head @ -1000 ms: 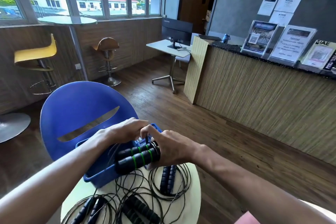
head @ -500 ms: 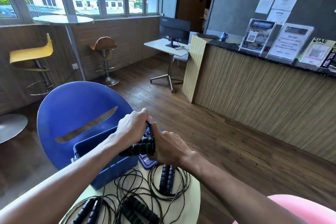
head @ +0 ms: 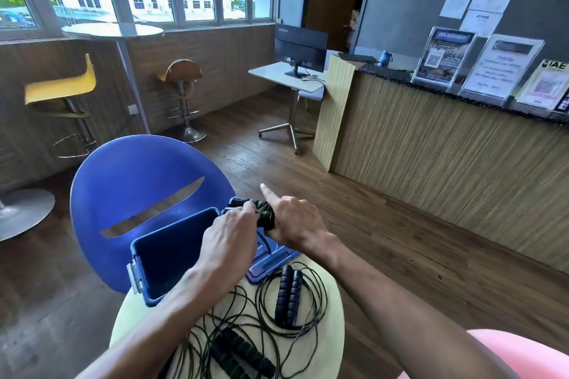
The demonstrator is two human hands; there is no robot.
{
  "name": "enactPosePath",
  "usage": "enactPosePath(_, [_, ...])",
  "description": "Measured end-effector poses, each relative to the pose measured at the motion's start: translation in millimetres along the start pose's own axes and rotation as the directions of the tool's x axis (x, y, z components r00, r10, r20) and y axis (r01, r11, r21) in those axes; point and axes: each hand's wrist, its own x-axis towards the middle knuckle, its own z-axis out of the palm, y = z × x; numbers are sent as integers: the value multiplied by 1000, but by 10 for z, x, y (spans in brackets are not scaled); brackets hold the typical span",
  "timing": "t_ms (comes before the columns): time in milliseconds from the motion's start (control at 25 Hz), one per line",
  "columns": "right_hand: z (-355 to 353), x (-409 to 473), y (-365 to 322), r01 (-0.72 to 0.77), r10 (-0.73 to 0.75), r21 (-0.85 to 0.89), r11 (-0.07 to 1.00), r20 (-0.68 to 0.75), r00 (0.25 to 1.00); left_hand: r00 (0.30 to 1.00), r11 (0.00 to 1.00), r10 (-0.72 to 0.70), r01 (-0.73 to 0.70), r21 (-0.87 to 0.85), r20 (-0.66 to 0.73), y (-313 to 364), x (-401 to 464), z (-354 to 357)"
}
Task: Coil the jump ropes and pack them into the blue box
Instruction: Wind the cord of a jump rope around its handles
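Both hands hold one jump rope with black, green-banded handles (head: 264,213) just above the open blue box (head: 172,249). My right hand (head: 292,220) grips the handles, its index finger pointing out. My left hand (head: 229,235) pinches the rope's thin black cord beside the handles. On the round pale table (head: 334,326) lies a coiled rope with dark blue handles (head: 288,294). Nearer me sits a loose tangle with black and green handles (head: 243,354).
The box's blue lid (head: 271,255) lies flat on the table right of the box. A blue chair (head: 135,184) stands right behind the table. A pink seat (head: 529,354) shows at lower right. A wooden counter (head: 446,144) runs along the right, stools at left.
The hands lifted the green-banded handles up out of the box and a little right. My right index finger now sticks out, and my left hand moved onto the cord.
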Motion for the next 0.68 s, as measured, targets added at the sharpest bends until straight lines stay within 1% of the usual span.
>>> enactPosePath(80, [12,2,-28,0,0,3,1000,6,1000,1000,999,-10,10,32,-9,2,-27,-43])
enactPosePath(200, [-14,42,-86,-1,1,30,1000,-7,1000,1000,988,-23,20,153,16,94,-116,-69])
enactPosePath(320, [-46,113,-125,-37,38,48,998,-35,999,1000,968,24,-21,250,-8,154,-233,-42])
enactPosePath(360, [-52,135,-121,-47,48,46,998,-35,998,998,966,50,-42,254,-26,150,-265,-14])
enactPosePath(400, [-45,146,-108,-45,47,48,998,-39,998,995,967,83,-67,246,-55,131,-291,43])
enactPosePath(440, [-28,139,-93,-35,38,56,998,-52,998,995,974,81,-66,215,-62,100,-316,109])
enactPosePath(480, [-9,118,-78,-27,31,60,998,-68,997,993,992,59,-47,113,-105,67,-345,165])
enactPosePath(520, [-4,100,-65,-23,28,59,998,-76,997,995,999,-3,-2,-51,-100,40,-349,223])
enactPosePath(560, [2,93,-43,-22,26,55,998,-74,997,997,960,-72,62,-272,-27,10,-329,275])
enactPosePath(600, [1,91,-26,-17,21,55,998,-69,997,981,826,-135,191,-530,143,-27,-289,298])
enactPosePath(640, [5,88,-15,-13,17,63,998,-61,998,933,622,-130,340,-705,335,-95,-217,317])
enactPosePath(680, [-9,73,-17,-6,11,82,997,-60,998,860,421,-55,481,-769,508,-144,-155,281])
